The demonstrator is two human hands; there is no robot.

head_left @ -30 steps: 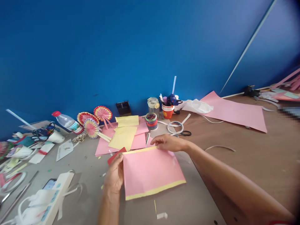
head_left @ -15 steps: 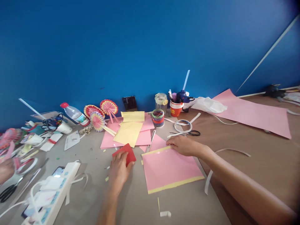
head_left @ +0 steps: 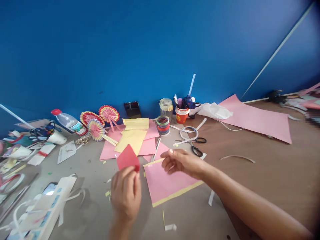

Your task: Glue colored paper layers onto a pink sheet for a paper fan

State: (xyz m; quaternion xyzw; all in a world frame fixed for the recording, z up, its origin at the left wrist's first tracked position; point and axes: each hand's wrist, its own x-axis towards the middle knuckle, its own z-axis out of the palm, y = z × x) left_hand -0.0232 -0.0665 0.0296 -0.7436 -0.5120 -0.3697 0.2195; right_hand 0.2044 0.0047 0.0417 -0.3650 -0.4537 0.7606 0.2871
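Observation:
Between the thumb and fingers of my left hand (head_left: pixel 127 191) is a piece of red paper (head_left: pixel 128 158), raised off the table with one corner pointing up. My right hand (head_left: pixel 181 161) hovers over a pink paper sheet (head_left: pixel 170 183) edged with yellow strips along its top and bottom. Its fingers are loosely curled and apart, with nothing seen in them. Just beyond that hand lie black-handled scissors (head_left: pixel 197 151) and a white tape roll (head_left: pixel 189 133). Yellow paper pieces (head_left: pixel 131 141) rest on pink sheets (head_left: pixel 107 151) behind my left hand.
At the back stand paper fans (head_left: pixel 109 114), a bottle (head_left: pixel 70 122), a phone (head_left: pixel 132 110), a jar of coloured bands (head_left: pixel 163 125) and a red cup of pens (head_left: pixel 182 115). A power strip (head_left: pixel 53 206) lies at the left. A large pink sheet (head_left: pixel 257 118) lies at the right.
My left hand has picked the red paper up off the table. My right hand has lifted off the pink sheet's top edge. The view has turned slightly to the right.

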